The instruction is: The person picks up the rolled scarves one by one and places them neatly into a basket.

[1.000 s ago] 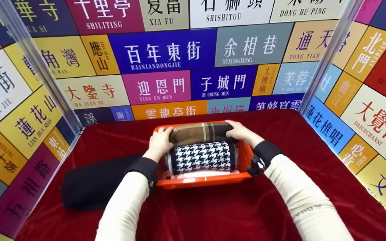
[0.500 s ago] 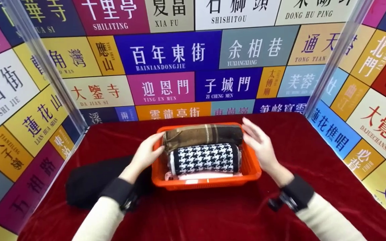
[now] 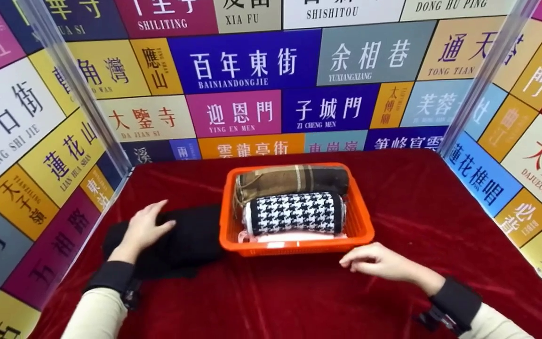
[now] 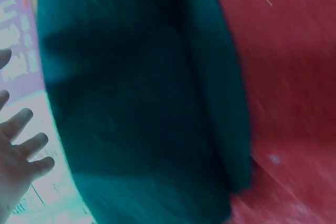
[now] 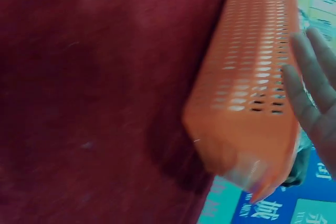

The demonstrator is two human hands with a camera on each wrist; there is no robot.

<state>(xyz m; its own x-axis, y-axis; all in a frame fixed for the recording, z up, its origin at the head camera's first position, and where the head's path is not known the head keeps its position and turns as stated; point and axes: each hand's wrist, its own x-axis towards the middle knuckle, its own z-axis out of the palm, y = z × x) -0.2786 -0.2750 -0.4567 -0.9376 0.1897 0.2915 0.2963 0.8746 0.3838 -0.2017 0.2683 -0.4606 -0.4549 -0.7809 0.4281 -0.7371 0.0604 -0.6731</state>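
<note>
My left hand (image 3: 145, 230) hovers over a folded black cloth (image 3: 184, 240) left of the basket, fingers spread. In the left wrist view that cloth (image 4: 136, 98) looks dark teal, and the fingers (image 4: 35, 145) are stretched out beside it. My right hand (image 3: 384, 263) is off the front right corner of an orange plastic basket (image 3: 370, 230), holding nothing, its fingers loosely bent. Inside the basket a rolled brown plaid cloth (image 3: 275, 182) lies at the back. A houndstooth roll (image 3: 294, 213) sits in front, with pale pink fabric (image 3: 299, 237) under it.
A dark red velvet cloth (image 3: 271, 296) covers the table. Printed panels with Chinese place names (image 3: 247, 61) enclose the back and sides. Clear corner posts (image 3: 482, 80) stand at the back left and back right.
Both hands have let go of the brown plaid roll, which stays in the basket. The left hand has moved left over the black cloth; the right has come down toward the basket's front right corner.
</note>
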